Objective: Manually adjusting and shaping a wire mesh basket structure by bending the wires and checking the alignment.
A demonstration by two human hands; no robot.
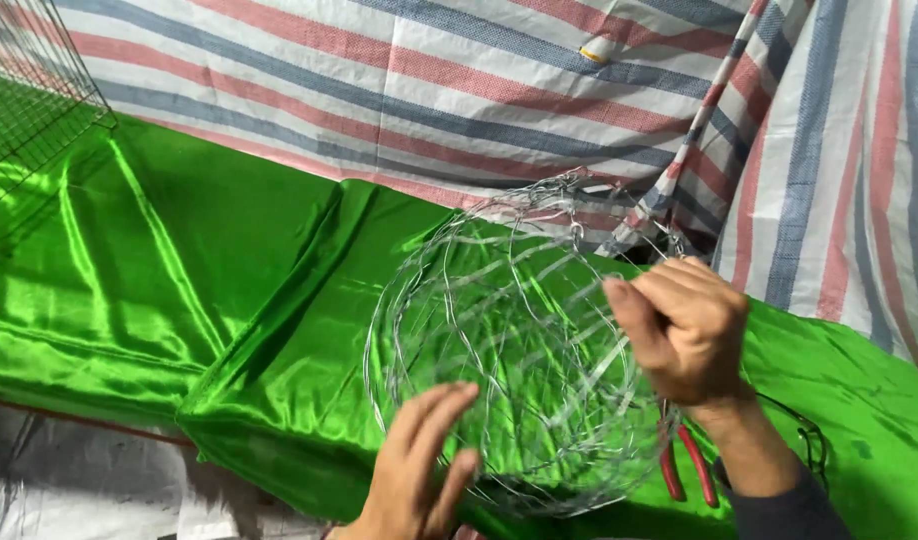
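I see the wire ball (514,350) mostly woven; right hand (684,330) clenched on its strands, left hand (419,460) released, steadying; gaps possibly left.

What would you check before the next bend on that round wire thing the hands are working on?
1. Right hand has a firm hold on the wire ball: ok, its fist is closed on the strands at the rim.
2. Left hand steadies it: ok, open palm against the lower side.
3. Red-handled pliers near: ok, lying on the green cloth beneath the right wrist.
4. Loose wire ends away from the fingers: cannot tell.
5. Ball resting on the cloth or lifted: cannot tell.
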